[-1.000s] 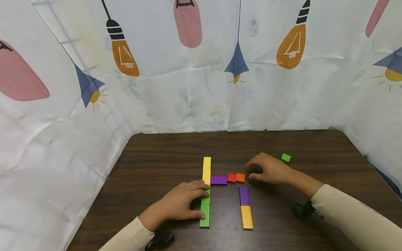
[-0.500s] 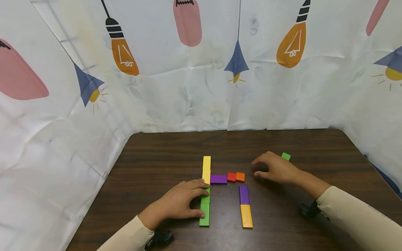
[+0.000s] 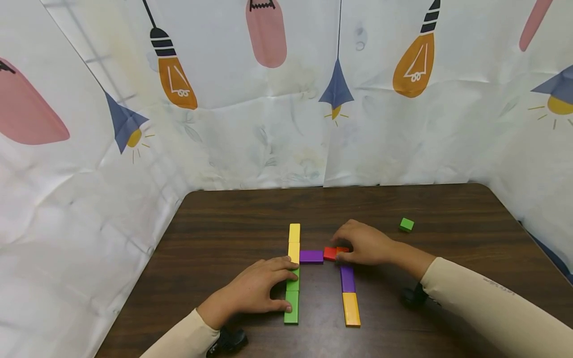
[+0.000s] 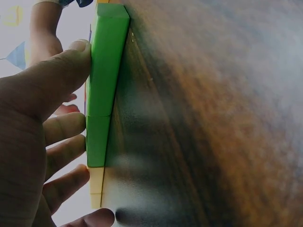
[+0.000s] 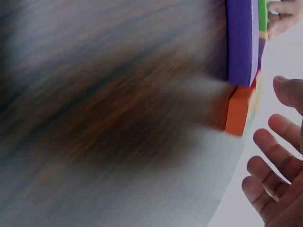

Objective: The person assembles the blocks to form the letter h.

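My left hand (image 3: 257, 288) rests against a column of two green blocks (image 3: 291, 314) and two yellow blocks (image 3: 294, 233), its thumb at the near green one. In the left wrist view its fingers lie spread along the column's side. My right hand (image 3: 369, 243) is over a small orange block (image 3: 342, 249), thumb on the near side and fingers beyond, partly hiding it. Touching that block is a red block (image 3: 329, 254), then a purple block (image 3: 311, 257) reaching the column. The right wrist view has the fingers loosely spread beside the orange block (image 5: 238, 118).
A second purple block (image 3: 347, 279) and a yellow-orange block (image 3: 351, 309) form a short column below the orange one. One small green block (image 3: 406, 225) lies apart at the back right of the dark wooden table (image 3: 224, 214). A printed white curtain (image 3: 268, 139) surrounds the table.
My right hand first drew back slightly to the right, then moved left onto the orange block. The left hand and the blocks have stayed in place.
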Demonstrator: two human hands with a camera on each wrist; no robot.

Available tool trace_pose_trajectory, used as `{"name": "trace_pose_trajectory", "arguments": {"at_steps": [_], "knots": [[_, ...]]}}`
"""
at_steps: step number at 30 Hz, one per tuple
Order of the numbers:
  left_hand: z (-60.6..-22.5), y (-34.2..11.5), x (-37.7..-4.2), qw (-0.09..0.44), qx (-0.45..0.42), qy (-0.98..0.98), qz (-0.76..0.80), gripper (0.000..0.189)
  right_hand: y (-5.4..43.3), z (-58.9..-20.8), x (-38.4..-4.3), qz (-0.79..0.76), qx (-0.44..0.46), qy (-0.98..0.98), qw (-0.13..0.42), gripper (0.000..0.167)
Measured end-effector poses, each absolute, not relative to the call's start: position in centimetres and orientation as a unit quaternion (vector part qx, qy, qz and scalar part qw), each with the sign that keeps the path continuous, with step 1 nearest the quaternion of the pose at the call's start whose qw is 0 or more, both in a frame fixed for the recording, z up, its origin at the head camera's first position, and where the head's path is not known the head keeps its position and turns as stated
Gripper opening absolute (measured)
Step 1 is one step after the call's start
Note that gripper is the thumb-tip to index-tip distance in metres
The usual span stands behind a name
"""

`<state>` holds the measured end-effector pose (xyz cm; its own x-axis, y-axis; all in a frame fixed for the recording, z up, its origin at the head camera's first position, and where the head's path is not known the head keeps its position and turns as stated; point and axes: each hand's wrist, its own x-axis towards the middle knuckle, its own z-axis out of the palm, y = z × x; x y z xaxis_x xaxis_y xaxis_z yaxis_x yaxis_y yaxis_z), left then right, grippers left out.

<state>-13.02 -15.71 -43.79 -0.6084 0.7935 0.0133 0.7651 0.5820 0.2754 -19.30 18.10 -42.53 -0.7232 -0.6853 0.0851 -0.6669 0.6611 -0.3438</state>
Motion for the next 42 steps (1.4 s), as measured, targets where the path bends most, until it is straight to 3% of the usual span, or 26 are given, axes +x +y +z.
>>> {"name": "trace_pose_trajectory", "arguments": {"at_steps": [15, 42], "knots": [[-43.9, -15.8, -13.2, 0.052, 0.443, 0.885, 0.134, 0.061, 14.3, -42.4, -19.7, -0.144, -0.398, 0.905, 0.049, 0.037], [-43.8, -15.8, -13.1, 0.051, 0.441, 0.886, 0.133, 0.059, 13.1, -42.7, -20.2, -0.110, -0.389, 0.914, 0.038, 0.028]]}}
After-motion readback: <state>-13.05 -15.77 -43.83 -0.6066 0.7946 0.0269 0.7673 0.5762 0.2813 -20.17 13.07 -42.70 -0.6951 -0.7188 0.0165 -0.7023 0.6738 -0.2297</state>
